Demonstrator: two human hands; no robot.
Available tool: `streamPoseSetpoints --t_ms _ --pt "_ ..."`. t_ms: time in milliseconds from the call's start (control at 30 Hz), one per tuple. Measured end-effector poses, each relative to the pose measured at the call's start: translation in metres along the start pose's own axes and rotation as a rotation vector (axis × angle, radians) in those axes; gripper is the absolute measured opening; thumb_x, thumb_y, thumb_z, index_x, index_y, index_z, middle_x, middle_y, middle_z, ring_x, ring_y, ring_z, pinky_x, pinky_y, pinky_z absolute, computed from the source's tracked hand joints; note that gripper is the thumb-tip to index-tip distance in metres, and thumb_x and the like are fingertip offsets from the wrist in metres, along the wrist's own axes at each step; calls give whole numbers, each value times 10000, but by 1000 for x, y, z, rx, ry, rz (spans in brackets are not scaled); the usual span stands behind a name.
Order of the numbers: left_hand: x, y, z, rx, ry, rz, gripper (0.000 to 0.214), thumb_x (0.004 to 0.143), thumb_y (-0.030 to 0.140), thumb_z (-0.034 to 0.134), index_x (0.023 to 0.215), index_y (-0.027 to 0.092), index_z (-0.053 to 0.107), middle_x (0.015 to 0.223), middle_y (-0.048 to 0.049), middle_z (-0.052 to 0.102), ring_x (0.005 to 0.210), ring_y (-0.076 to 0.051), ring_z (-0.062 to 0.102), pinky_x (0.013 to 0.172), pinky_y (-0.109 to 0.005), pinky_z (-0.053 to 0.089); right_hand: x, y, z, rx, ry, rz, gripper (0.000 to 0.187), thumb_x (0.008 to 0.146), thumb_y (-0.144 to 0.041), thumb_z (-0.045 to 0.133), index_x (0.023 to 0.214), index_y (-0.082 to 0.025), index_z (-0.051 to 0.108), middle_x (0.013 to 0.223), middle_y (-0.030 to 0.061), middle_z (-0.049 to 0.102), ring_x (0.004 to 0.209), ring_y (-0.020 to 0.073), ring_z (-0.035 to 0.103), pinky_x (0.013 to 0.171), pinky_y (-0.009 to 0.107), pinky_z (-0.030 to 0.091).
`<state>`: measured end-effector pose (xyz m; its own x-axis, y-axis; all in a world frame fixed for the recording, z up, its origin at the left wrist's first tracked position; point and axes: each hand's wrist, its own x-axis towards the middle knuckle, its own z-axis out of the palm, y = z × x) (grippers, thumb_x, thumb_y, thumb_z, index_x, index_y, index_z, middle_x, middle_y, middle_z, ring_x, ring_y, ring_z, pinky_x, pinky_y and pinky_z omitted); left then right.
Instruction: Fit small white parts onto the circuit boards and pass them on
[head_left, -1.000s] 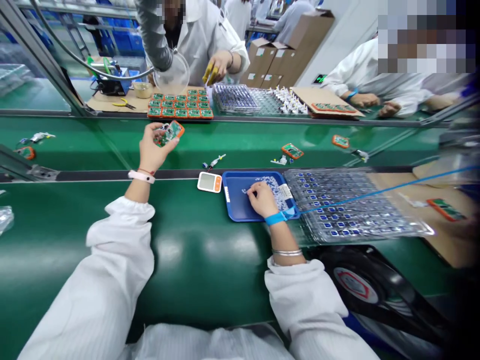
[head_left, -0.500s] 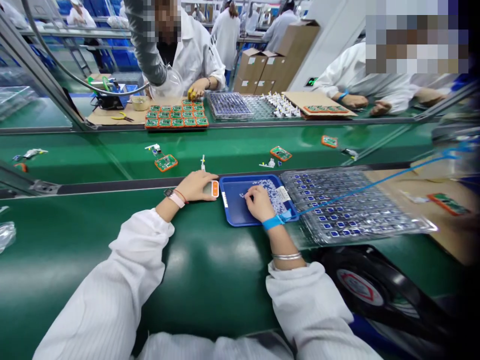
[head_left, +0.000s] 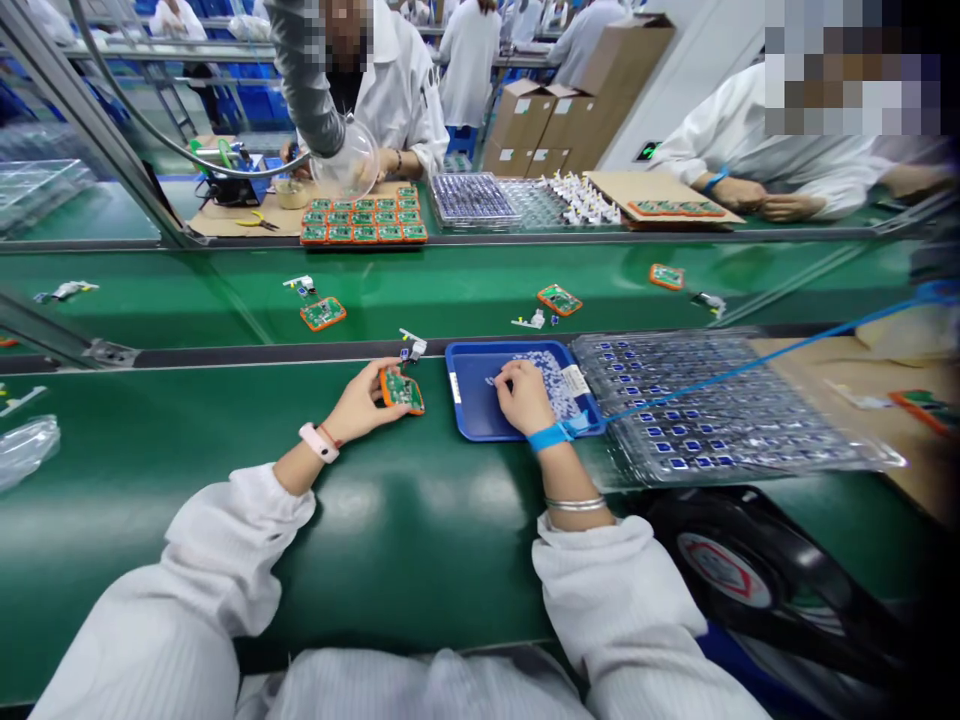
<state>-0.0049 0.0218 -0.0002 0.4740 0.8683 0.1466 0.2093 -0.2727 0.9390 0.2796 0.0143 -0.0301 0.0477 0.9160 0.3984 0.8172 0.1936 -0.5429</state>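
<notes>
My left hand (head_left: 365, 400) grips an orange-framed green circuit board (head_left: 403, 391) and holds it on the green bench just left of a blue tray (head_left: 469, 400). My right hand (head_left: 523, 397) rests inside the blue tray, fingers curled and pinching among a heap of small white parts (head_left: 551, 372); what they hold is too small to name. A blue wrist strap (head_left: 550, 437) with a blue cord (head_left: 757, 361) runs off to the right.
A clear blister tray of blue parts (head_left: 720, 410) lies right of the blue tray. Loose boards (head_left: 323, 313) and small connectors (head_left: 412, 345) ride the conveyor. Across it, two people in white coats work beside a rack of boards (head_left: 364, 219). A black fan (head_left: 757, 580) sits lower right.
My left hand set a board on the conveyor, came back to the white and orange unit by the tray, and now holds it green board side up. My right hand stayed in the tray.
</notes>
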Motion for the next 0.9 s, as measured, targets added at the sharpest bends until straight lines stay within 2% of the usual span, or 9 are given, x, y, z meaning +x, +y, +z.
streamPoseSetpoints --t_ms 100,167,267,333,433,567,633,900 --pt "-30 -1 -3 306 -23 69 616 703 320 694 1234 179 417 1235 -128 511 1135 -258 517 988 -433 408 -8 -33 -2 140 14 -57 120 778 -165 476 670 -190 521 905 104 549 934 229 520 867 417 412" --pt "-40 1 -5 476 -52 124 594 711 347 688 1225 172 446 1238 -127 516 1185 -283 461 1023 -456 357 -18 -62 3 283 -37 -113 109 807 -193 481 709 -194 529 940 88 548 946 206 526 863 388 421" --pt "-45 4 -7 544 -139 162 567 731 358 669 1223 175 455 1221 -121 536 1161 -274 469 1002 -433 371 -34 -100 20 451 -167 -167 113 828 -197 473 731 -191 529 945 79 541 932 181 533 846 355 433" --pt "-45 6 -6 518 -224 178 557 737 354 664 1226 185 458 1214 -111 545 1127 -255 495 972 -404 396 -42 -111 31 488 -224 -160 120 830 -189 467 725 -188 525 939 80 534 935 182 530 846 355 434" --pt "-43 8 -3 466 -271 209 562 721 365 684 1212 173 490 1198 -112 557 1110 -248 505 956 -388 401 -48 -111 42 494 -254 -134 119 826 -186 470 722 -188 528 955 82 530 959 192 523 867 373 423" --pt "-39 7 5 395 -114 197 228 819 313 584 990 174 642 1052 -81 628 980 -198 566 894 -349 423 -51 -107 41 495 -265 -130 105 831 -196 482 739 -191 531 956 75 534 952 185 521 862 367 422" --pt "-37 6 10 367 -56 169 164 842 278 549 875 181 677 972 -60 656 915 -180 583 860 -336 432 -53 -107 39 484 -264 -125 102 832 -196 482 741 -193 528 945 73 536 941 182 520 852 364 425" --pt "-28 7 19 267 7 -5 87 731 144 618 674 161 682 822 -29 675 778 -146 624 761 -267 472 -56 -106 42 443 -290 -53 120 815 -176 471 706 -190 518 916 82 534 892 179 528 791 350 454"
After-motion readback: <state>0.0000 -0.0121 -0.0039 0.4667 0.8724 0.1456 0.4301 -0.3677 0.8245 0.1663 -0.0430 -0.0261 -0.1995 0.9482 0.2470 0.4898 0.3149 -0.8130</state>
